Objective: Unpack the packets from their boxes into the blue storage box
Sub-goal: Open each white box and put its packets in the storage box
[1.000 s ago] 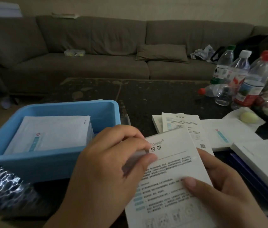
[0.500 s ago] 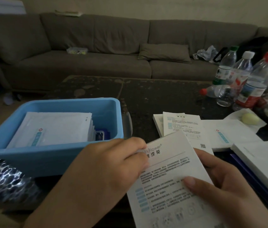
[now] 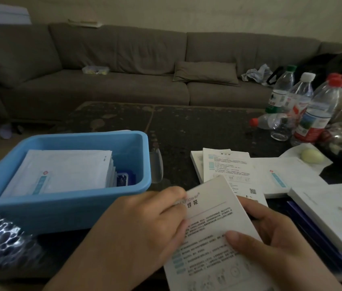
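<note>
At the bottom centre of the frame a white box (image 3: 212,234) with printed text is held tilted between two hands. The left hand (image 3: 132,234) curls its fingers over the box's upper left edge, its fingertips pinching at that edge, though what they grip there is blurred. The right hand (image 3: 275,244) cups the box from the right, thumb pressed flat on its printed face and fingers wrapped behind. To the left, the blue storage box (image 3: 61,206) sits on the dark table (image 3: 186,127), its near rim just beside the left hand; a stack of white packets (image 3: 65,171) fills its left and middle, leaving a narrow gap along its right wall. A clear handle juts from that wall into the open strip of table between the storage box and the flat white boxes (image 3: 224,164) lying at centre right. More white boxes (image 3: 329,215) are stacked at the lower right edge. Water bottles (image 3: 312,110) crowd the upper right; the middle of the table beyond is bare. A sofa (image 3: 123,70) runs across the top.
</note>
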`<state>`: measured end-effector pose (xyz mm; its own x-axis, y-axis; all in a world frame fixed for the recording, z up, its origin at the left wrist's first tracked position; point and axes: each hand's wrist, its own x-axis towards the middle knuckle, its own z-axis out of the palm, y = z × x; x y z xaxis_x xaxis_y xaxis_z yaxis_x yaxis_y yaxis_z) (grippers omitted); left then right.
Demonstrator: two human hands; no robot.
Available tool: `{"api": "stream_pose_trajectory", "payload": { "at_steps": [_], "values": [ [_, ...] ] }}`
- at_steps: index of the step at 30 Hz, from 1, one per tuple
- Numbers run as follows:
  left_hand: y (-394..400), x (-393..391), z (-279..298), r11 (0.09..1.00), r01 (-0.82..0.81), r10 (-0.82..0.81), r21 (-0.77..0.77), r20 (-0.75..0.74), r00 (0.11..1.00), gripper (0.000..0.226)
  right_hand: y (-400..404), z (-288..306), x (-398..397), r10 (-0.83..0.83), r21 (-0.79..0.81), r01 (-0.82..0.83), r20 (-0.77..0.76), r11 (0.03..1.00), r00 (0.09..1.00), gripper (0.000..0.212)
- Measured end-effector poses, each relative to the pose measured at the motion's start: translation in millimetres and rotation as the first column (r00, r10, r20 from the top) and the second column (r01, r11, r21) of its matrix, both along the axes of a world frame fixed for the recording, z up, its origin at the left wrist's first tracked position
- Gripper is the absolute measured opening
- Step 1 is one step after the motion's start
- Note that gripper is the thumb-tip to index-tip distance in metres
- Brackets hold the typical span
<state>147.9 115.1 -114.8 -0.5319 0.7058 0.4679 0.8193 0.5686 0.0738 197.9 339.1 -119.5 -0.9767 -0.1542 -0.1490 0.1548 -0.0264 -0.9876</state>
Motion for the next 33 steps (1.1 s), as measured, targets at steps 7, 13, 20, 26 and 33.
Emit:
{"api": "stream_pose_trajectory", "payload": {
  "at_steps": [7,13,20,26,33],
  "values": [
    [1,0,2,0.999,-0.019,0.021,0.027,-0.083,0.996,0.023,5,-2,0,0.026,-0.069,-0.028,-0.023,0.997,0.999,0.045],
    [10,3,-2,0.998,-0.059,0.057,-0.036,-0.072,0.996,0.02,10,-3,-1,0.049,-0.095,-0.051,-0.032,0.994,0.998,0.054],
    [21,5,0,0.992,-0.124,0.122,0.019,0.076,0.99,0.018,11,-1,0,0.102,-0.042,-0.104,-0.064,0.994,0.993,0.045],
    [22,16,18,0.878,-0.309,0.171,0.365,0.364,0.915,0.022,21,2,1,0.216,-0.105,-0.227,-0.108,0.968,0.97,0.051],
    [13,27,31,0.821,-0.448,0.106,0.354,0.677,0.728,0.04,26,-1,-4,0.317,-0.173,-0.348,-0.182,0.922,0.931,0.05]
  ]
}}
